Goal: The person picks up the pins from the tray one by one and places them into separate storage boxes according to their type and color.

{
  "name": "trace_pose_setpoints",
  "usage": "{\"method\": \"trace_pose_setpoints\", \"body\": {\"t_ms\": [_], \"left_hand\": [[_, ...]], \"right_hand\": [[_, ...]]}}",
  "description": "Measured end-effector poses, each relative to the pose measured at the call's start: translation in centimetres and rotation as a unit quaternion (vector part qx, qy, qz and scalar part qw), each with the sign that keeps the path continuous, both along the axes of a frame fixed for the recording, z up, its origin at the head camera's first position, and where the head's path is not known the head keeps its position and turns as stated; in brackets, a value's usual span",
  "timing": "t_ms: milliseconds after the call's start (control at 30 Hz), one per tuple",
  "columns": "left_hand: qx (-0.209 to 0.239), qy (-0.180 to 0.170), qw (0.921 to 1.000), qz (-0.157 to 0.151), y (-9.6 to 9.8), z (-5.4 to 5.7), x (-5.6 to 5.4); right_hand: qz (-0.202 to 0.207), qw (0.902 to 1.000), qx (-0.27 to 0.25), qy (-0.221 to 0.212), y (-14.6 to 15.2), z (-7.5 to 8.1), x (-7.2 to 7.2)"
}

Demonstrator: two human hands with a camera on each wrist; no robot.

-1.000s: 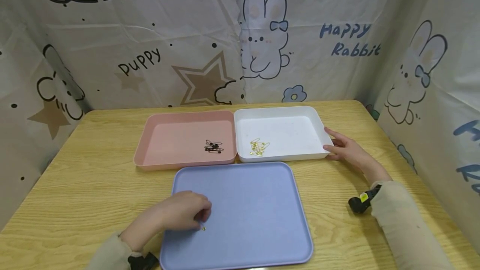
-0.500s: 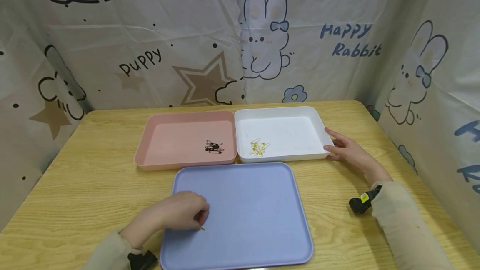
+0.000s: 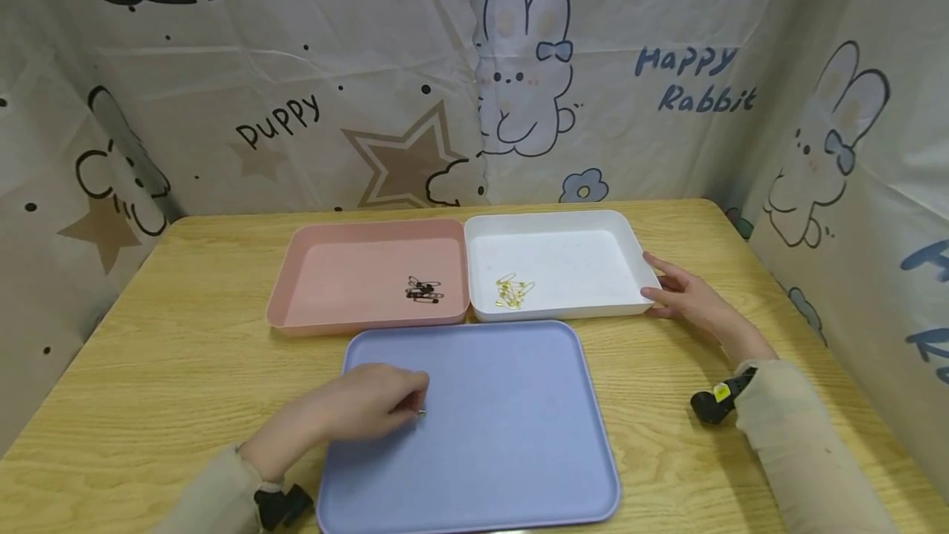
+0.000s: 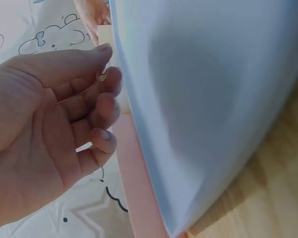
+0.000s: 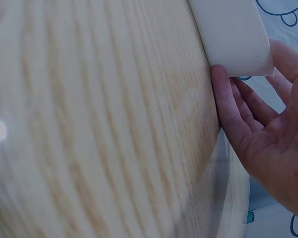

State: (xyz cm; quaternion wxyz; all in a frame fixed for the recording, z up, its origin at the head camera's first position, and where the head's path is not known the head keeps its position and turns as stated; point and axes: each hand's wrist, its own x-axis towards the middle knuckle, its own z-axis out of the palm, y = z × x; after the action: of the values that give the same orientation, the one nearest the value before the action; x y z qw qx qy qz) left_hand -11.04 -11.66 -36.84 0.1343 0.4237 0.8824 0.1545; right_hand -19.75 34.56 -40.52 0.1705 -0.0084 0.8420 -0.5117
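Observation:
My left hand (image 3: 374,402) is over the left part of the blue tray (image 3: 511,435), thumb and index finger pinching a small gold safety pin (image 3: 422,413). Only its end shows beyond the fingertips; in the left wrist view a bit of gold wire (image 4: 102,77) shows between them. At the right end of the white tray (image 3: 571,262), my right hand (image 3: 693,299) holds the front corner, its digits at the rim and outer wall. Several gold safety pins (image 3: 511,293) lie in the white tray, and several black safety pins (image 3: 424,291) in the pink tray (image 3: 348,270).
The pink and white trays stand side by side behind the blue one on a wooden table (image 3: 193,353). A printed cloth (image 3: 371,48) with rabbits and stars hangs at the back and both sides. Each wrist wears a black camera mount (image 3: 715,406).
My left hand has risen off the blue tray's lower left area and moved slightly forward and right, the gold safety pin in its fingertips. The right hand stays at the white tray.

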Motion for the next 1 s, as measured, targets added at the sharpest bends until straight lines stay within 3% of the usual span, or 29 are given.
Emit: {"method": "trace_pose_setpoints", "body": {"t_ms": [400, 1000], "left_hand": [[0.025, 0.06, 0.9978, 0.012, 0.5, 1.7, -2.1], [0.059, 0.084, 0.9942, 0.032, 3.0, 1.8, -5.6]], "right_hand": [[0.002, 1.0, 0.002, 0.004, 0.0, -0.1, 0.0], [-0.001, 1.0, -0.009, 0.004, 0.1, -0.1, 0.0]]}}
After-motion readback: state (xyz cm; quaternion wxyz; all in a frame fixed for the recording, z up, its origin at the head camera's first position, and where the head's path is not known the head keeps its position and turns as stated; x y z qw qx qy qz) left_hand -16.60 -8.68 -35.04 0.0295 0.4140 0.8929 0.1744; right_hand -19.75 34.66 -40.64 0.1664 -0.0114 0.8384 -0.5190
